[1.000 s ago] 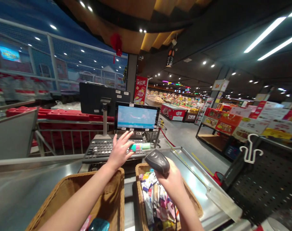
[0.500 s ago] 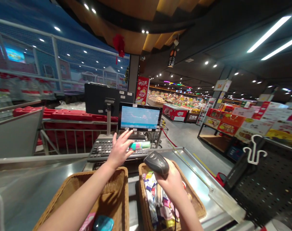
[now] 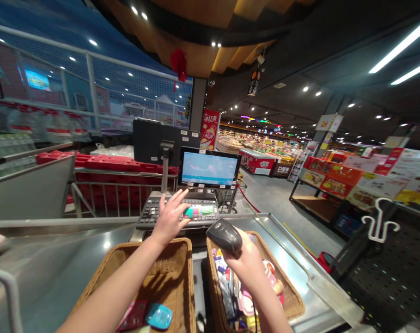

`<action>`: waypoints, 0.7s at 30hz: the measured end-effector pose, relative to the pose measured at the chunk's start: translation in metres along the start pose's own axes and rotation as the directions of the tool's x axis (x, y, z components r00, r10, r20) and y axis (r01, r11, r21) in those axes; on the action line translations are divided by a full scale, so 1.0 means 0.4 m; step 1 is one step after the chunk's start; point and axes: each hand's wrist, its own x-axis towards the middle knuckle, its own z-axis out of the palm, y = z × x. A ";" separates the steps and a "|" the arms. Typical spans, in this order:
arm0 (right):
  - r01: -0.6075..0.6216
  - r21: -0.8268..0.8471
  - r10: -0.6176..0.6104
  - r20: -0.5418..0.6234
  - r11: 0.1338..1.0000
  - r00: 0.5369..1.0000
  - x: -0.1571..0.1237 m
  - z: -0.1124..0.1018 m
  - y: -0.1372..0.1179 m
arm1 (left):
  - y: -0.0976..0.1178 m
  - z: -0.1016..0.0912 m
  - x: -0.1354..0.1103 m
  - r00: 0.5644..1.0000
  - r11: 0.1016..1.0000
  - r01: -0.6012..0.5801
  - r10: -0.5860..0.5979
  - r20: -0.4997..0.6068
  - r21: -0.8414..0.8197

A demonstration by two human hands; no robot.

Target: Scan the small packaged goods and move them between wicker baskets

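Left hand (image 3: 171,216): centre of the frame, above the keyboard (image 3: 153,213); grip clamped, thumb and forefinger together on a small pack, the other fingers spread.

Small pack (image 3: 198,212): centre of the frame, lying sideways in the left grip in front of the keyboard; green and pink at one end, pale green at the other; lettering too small to read.

Right hand (image 3: 247,256): lower centre-right; grip wrapped around a dark handheld scanner (image 3: 223,235), its head pointing to the upper left, just below the pack and apart from it.

Wicker basket, left (image 3: 189,282): lower centre-left, on the metal counter (image 3: 67,259); holds a blue case (image 3: 160,316) and a dark red item (image 3: 136,314).

Wicker basket, right (image 3: 293,303): lower centre-right, beneath the right hand; holds mixed small packaged goods.

Lit screen (image 3: 210,169): centre, behind the keyboard.

White hanger (image 3: 379,224): right of the frame, against a dark perforated panel (image 3: 400,263).
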 end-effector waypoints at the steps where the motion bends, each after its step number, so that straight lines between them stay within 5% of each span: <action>1: 0.005 0.003 -0.005 0.003 1.000 1.000 0.001 0.003 -0.004 | -0.006 -0.001 -0.007 1.000 1.000 0.005 -0.005 0.003 0.004; 21: -0.034 0.059 0.031 0.047 0.998 0.998 -0.004 0.124 -0.052 | -0.145 -0.016 -0.276 0.973 0.992 0.119 -0.126 0.193 0.049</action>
